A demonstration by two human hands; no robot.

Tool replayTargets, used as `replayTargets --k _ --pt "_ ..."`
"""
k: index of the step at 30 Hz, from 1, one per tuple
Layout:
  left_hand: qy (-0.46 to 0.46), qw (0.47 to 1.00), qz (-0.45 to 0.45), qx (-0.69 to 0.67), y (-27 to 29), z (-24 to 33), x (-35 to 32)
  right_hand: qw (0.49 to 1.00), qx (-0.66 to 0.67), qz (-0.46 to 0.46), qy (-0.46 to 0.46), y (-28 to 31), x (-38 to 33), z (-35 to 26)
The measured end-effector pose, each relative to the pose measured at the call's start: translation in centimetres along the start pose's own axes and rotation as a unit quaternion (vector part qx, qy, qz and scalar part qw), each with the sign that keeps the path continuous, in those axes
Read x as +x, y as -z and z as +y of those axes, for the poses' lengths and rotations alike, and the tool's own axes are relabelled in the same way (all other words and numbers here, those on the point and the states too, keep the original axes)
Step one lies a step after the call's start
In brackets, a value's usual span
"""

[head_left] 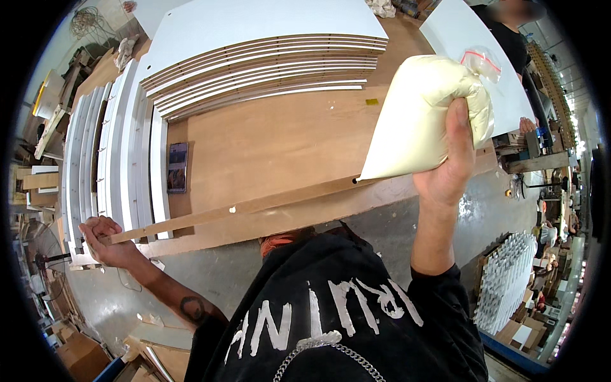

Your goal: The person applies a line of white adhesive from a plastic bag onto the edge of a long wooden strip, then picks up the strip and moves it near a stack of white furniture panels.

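My right hand [453, 141] is closed round a bulging clear plastic bag of pale yellow paste [407, 118], which looks like glue. The bag's pointed corner is down at a dark hole near the right end of a long narrow board [280, 198]; whether the tip touches cannot be made out. A whitish spot marks the board's middle. At the board's left end, my left hand [107, 240] has its fingers curled round the strip. The board lies slantwise along the near side of a brown worktable [267, 140].
White-faced panels [273, 28] are stacked at the back of the table. White strips [114, 153] stand at its left, with a phone [177, 167] beside them. A person [509, 38] is at the far right by another white panel [439, 32]. More white pieces [506, 280] are piled at lower right.
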State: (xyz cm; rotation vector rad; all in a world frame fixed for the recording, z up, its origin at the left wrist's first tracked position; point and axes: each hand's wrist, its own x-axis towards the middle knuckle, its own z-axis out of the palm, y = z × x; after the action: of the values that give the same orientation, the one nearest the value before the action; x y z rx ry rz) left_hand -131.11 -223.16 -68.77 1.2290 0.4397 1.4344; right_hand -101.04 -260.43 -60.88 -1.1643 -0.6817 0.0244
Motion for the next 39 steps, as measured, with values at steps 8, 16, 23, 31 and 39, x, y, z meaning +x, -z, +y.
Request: replayTargets --k 8,16,23,31,39 --pt "-0.020 0.996 0.063 0.055 -0.8 0.3 -0.7 0.998 -0.031 0.061 -0.012 0.5 -1.0 0.0" --pt "-0.038 0.998 0.012 0.044 -0.3 0.3 -0.9 0.998 0.001 0.058 0.014 0.8 -1.5 0.3" --pt "-0.005 0.996 0.070 0.046 -0.5 0.6 -1.1 0.995 0.078 0.066 -0.003 -0.3 -1.8 -0.6" --pt "-0.008 0.998 0.064 0.029 -0.2 0.7 -1.1 0.996 0.046 0.077 0.002 -0.5 -1.8 -0.5" --pt "-0.023 0.988 0.120 0.092 -3.0 1.0 -1.5 0.995 -0.021 0.087 0.032 -0.4 -1.7 -0.6"
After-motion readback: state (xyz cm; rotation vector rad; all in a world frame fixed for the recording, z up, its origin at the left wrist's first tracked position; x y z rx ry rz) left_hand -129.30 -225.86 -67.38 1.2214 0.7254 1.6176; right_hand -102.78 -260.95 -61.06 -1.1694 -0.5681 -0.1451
